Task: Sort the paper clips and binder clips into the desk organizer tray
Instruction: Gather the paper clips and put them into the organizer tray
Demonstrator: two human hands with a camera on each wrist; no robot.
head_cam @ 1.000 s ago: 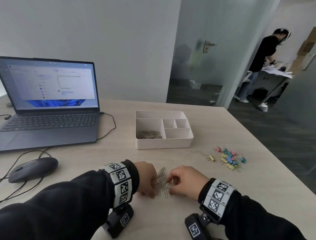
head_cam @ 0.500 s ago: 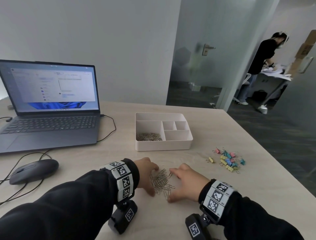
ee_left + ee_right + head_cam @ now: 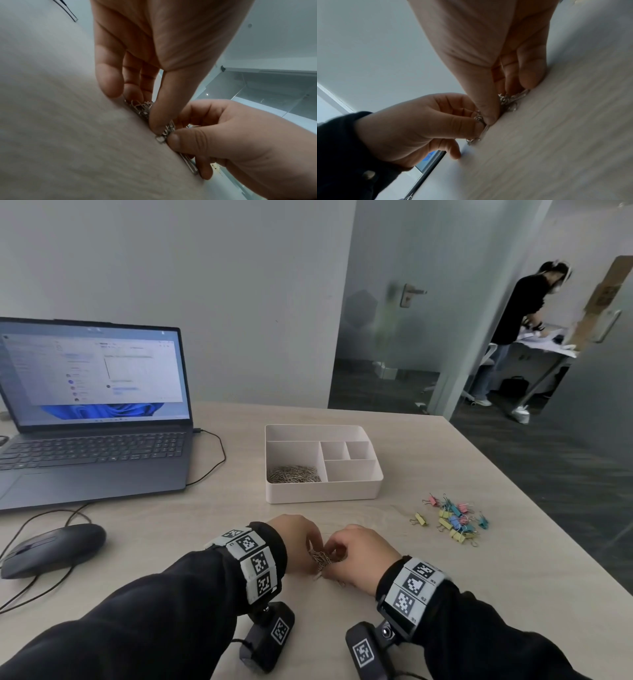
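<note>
A bunch of silver paper clips [image 3: 320, 558] lies on the desk near its front edge, squeezed between my two hands. My left hand [image 3: 303, 539] pinches the clips [image 3: 139, 107] between thumb and fingers from the left. From the right, my right hand [image 3: 356, 554] pinches the same bunch [image 3: 509, 99] with thumb and curled fingers. The white organizer tray [image 3: 322, 494] stands beyond them, and more paper clips [image 3: 293, 474] lie in its large left compartment. Its other compartments show nothing inside. Colourful binder clips [image 3: 452, 517] lie in a loose heap to the right of the tray.
An open laptop [image 3: 92, 440] stands at the back left, with a cable [image 3: 215, 460] running toward the tray. A dark mouse [image 3: 51, 549] lies at the left. The desk's right edge [image 3: 548, 518] runs close past the binder clips. A person [image 3: 513, 330] stands in the far room.
Half a second ago my hands lay spread around a loose, flat scatter of clips. They have since closed toward each other and gathered the clips into a tight bunch.
</note>
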